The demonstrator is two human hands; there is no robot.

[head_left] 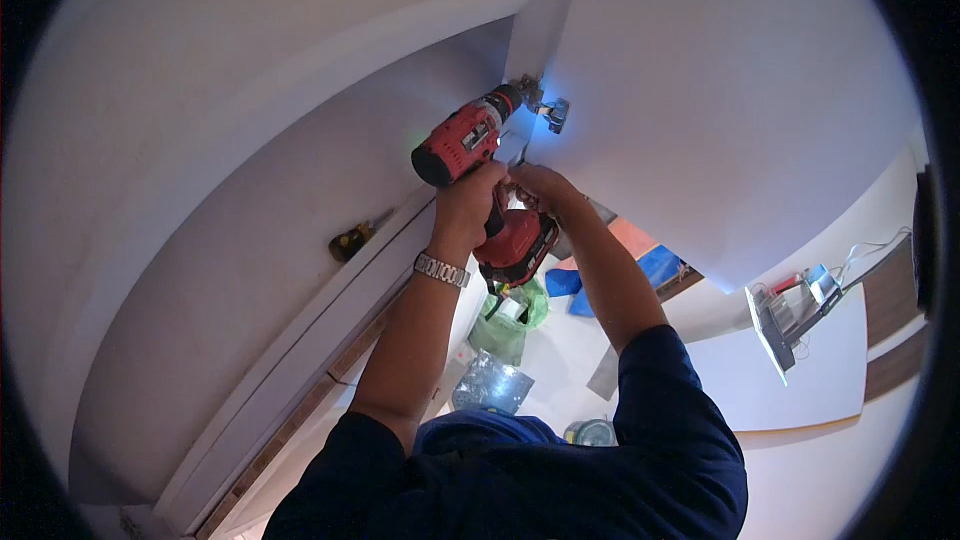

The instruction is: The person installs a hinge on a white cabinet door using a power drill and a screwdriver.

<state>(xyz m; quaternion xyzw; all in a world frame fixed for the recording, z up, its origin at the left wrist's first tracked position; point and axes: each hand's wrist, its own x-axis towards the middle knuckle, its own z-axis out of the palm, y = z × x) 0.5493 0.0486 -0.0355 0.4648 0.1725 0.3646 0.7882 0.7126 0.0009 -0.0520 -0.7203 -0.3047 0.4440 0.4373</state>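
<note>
A red and black cordless drill points up and to the right. My left hand, below a metal watch, is closed around its handle. On the handle's front side, my right hand is closed against the drill and touches the left one; its fingertips are partly hidden. The drill's red battery shows below both hands. The chuck reaches a metal hinge, lit by bluish light, between the white panel and the upright frame. Whatever bit is in the chuck cannot be made out.
A screwdriver with a yellow and black handle lies on the shelf to the left. Below are a green plastic bag, a clear plastic-wrapped bundle and a blue cloth or sheet. A white board with a device stands at right.
</note>
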